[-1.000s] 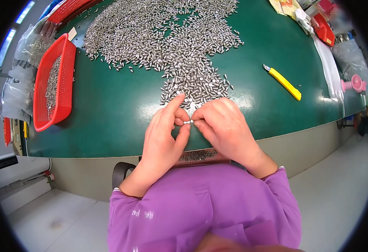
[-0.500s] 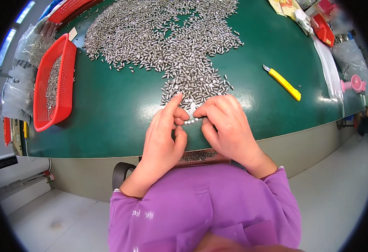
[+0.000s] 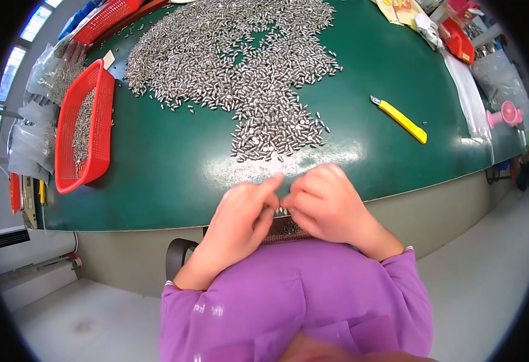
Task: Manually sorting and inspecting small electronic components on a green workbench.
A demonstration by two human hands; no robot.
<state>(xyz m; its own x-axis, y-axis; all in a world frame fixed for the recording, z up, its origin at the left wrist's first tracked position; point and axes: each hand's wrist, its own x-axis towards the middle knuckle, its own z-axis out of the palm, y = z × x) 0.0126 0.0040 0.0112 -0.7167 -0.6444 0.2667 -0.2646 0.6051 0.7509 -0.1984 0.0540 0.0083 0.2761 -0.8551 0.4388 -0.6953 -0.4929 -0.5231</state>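
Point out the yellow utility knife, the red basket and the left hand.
yellow utility knife (image 3: 401, 119), head view, middle of its yellow handle.
red basket (image 3: 102, 111), head view, its right wall.
left hand (image 3: 240, 214), head view, back of the hand.

Whatever the left hand (image 3: 240, 217) and right hand (image 3: 325, 202) pinch is hidden behind their fingers; the dark tray of small metal pieces (image 3: 288, 229) beneath shows only partly.

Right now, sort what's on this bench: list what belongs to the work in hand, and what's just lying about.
In use:
left hand
right hand
small metal piece pinched between them
heap of small metal pieces
basket under the hands at the table edge

Lying about:
yellow utility knife
red basket
pink object
clear bags
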